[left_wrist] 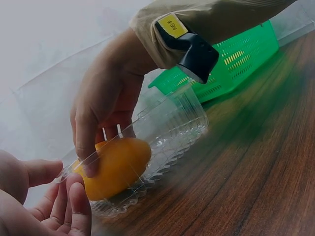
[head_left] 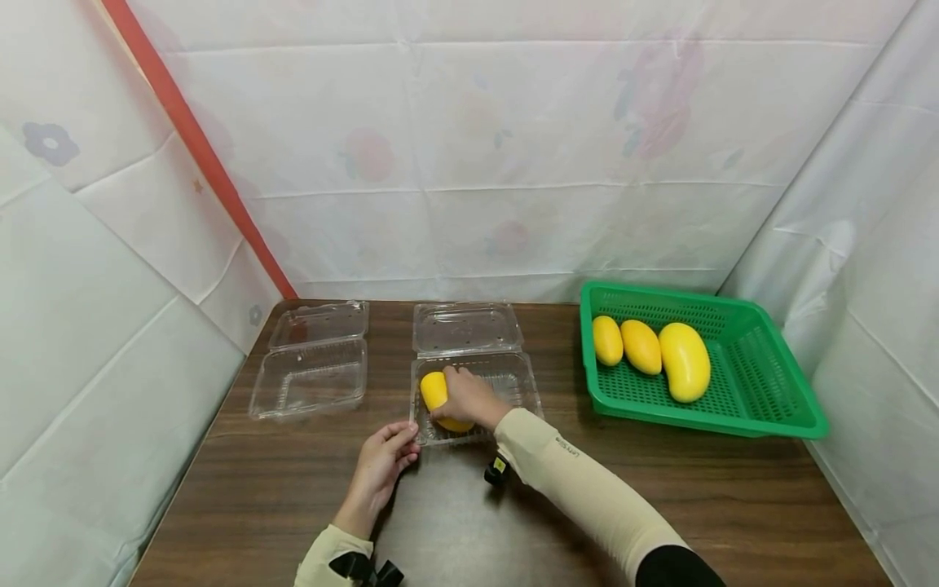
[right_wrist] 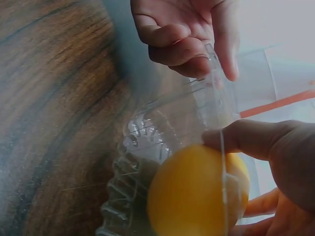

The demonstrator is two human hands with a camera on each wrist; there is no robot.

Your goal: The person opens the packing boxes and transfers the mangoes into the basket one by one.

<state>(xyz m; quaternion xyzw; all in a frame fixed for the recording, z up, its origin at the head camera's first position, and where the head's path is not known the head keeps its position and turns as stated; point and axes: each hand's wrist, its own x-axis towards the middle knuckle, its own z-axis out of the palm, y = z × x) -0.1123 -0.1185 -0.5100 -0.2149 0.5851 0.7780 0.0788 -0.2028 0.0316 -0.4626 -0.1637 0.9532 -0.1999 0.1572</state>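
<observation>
My right hand [head_left: 469, 398] reaches into a clear plastic clamshell box [head_left: 517, 371] and grips a yellow mango [head_left: 434, 390], thumb on one side and fingers on the other. The mango lies at the left side of the box's base, and part of it is hidden under the hand in the head view. With thumb and fingers, my left hand [head_left: 383, 463] pinches the box's near left corner. The left wrist view shows that rim [left_wrist: 63, 176] between thumb and fingertips. The box's lid [head_left: 468, 328] is folded back, away from me.
A second clear clamshell box [head_left: 311, 379] stands opened on the left of the brown table [head_left: 455, 522]. On the right, a green basket [head_left: 770, 350] holds several yellow fruits: two smaller mangoes [head_left: 641, 347] and a larger curved one [head_left: 685, 363]. White patterned sheets [head_left: 469, 147] surround the table.
</observation>
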